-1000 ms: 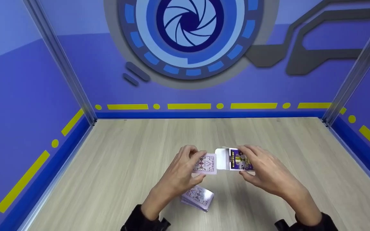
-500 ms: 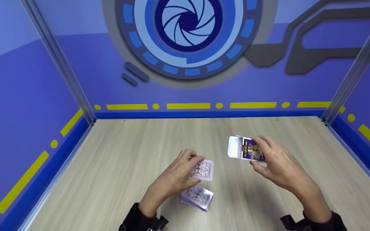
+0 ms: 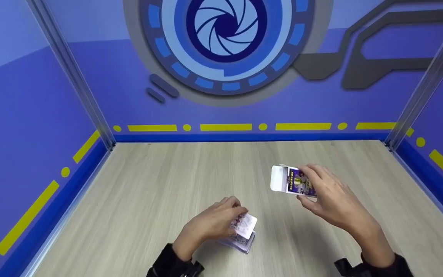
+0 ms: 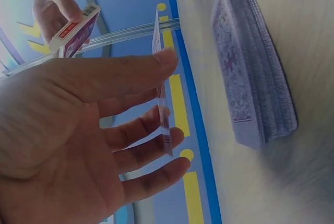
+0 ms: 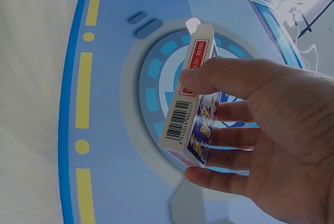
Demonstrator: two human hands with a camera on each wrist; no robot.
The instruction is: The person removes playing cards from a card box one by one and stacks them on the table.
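Observation:
Between thumb and fingers, my left hand (image 3: 214, 220) pinches a thin playing card (image 3: 245, 225) with a patterned back. In the left wrist view that card (image 4: 158, 41) is seen edge-on, apart from the deck. The deck of playing cards (image 4: 255, 78) lies on the table, its layers slightly uneven; in the head view the deck (image 3: 244, 244) is partly hidden under the held card and hand. Off to the right, my right hand (image 3: 333, 196) grips a purple and white card box (image 3: 300, 181) in the air. The flap of the box (image 3: 278, 178) stands out toward the left.
A wood-grain table (image 3: 160, 173) carries the deck. Blue printed panels rise at the back (image 3: 225, 111) and both sides, joined by metal corner posts (image 3: 75, 80).
My left hand has moved away from the box and down toward me, bringing the card over the deck. My right hand has drawn the box away to the right and slightly farther back.

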